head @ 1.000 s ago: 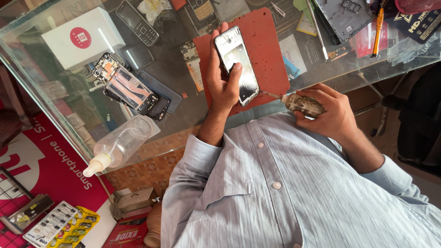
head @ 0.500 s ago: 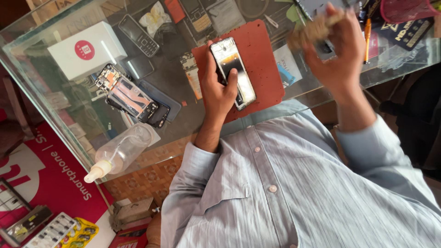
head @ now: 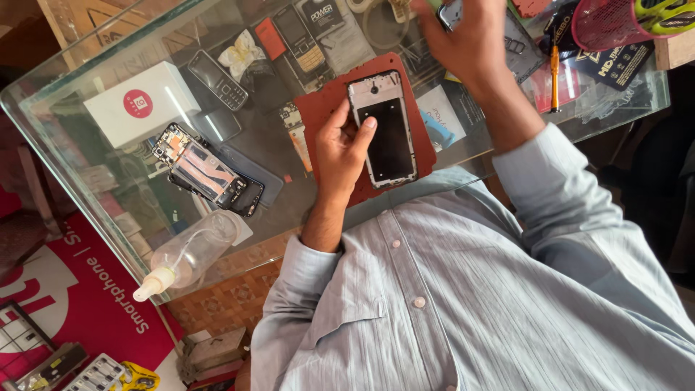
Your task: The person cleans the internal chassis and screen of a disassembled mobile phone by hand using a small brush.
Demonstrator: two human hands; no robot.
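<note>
The left hand (head: 344,148) grasps the phone frame (head: 384,130) by its left edge, thumb across the dark panel, pressing it flat on the red mat (head: 318,108) on the glass worktop (head: 108,195). The right hand (head: 467,40) reaches far over the clutter, fingers spread and released, well apart from the frame. An opened phone (head: 206,174) and a squeeze bottle (head: 184,253) lie left.

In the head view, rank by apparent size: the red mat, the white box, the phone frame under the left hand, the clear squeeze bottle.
1. red mat
2. white box
3. phone frame and clear squeeze bottle: look alike, unranked.
</note>
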